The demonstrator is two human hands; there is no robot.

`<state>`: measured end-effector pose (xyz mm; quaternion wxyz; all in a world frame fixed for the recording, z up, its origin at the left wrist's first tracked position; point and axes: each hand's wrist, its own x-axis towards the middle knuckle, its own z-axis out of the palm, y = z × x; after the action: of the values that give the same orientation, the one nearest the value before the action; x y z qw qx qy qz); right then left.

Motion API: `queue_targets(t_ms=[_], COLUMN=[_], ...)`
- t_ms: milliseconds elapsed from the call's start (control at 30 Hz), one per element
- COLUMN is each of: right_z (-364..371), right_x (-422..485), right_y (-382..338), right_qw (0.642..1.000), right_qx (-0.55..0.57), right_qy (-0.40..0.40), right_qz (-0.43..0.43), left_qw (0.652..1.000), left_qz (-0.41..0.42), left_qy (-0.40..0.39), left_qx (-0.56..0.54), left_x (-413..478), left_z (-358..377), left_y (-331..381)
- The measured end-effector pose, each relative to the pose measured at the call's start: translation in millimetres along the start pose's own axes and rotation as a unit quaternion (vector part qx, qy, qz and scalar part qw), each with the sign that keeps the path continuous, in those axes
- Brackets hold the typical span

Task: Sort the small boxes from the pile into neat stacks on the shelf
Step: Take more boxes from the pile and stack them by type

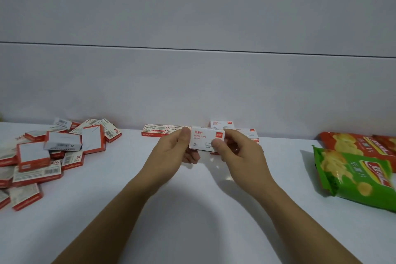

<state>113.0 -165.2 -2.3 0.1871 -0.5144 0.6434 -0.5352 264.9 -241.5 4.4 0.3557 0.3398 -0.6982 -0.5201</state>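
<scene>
- You're mid-sort right now: 1 paper clip box is up off the shelf, pinched from both ends, left hand on its left end, right hand on its right, thumb across the front face. Both grips are clamped on that same box, label facing you.
- It's hovering just in front of the back edge of the shelf, around the middle, right over the spot where the sorted stuff sits.
- Looks to me like this is the placing step. The paper clip stack is right behind your right hand by the back edge, so the next move probably calls for setting this one down squarely on its matching boxes, edges lined up, not onto the staple boxes just left of it.
- Plenty left to do: the pile at the left edge of the shelf is a jumble, boxes tilted and overlapping.
- Hard to see: your hands and the held box cover most of the paper clip stack, so I can't tell how tall it is or how tidy.
- The pile runs off the left edge of view, so no real count.
- The snack bags at the right edge of the shelf are cut off too, well apart from the boxes.
- Small print is too blurry to read.
</scene>
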Motion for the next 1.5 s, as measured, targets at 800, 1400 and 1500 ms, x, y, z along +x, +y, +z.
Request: queue_targets(t_ms=[800, 1400, 1500], right_z=[-11.7, -56.1, -65.5], right_x=[0.0, 32.9, 42.6], right_y=[-4.8, 35.2, 50.3], right_qw=[0.989, 0.953, 0.947], right_qx=[0.113, -0.287, -0.305], right_qy=[0.019, 0.084, 0.097], right_qz=[0.094, -0.051, 0.023], left_qw=[0.966, 0.908, 0.882], left_qz=[0.141, 0.083, 0.069], left_qy=[-0.027, -0.016, -0.025], left_qx=[0.216, 0.411, 0.466], left_x=[-8.4, -5.4, -3.2], left_z=[2.0, 12.1, 15.6], left_y=[-7.8, -16.7, -18.8])
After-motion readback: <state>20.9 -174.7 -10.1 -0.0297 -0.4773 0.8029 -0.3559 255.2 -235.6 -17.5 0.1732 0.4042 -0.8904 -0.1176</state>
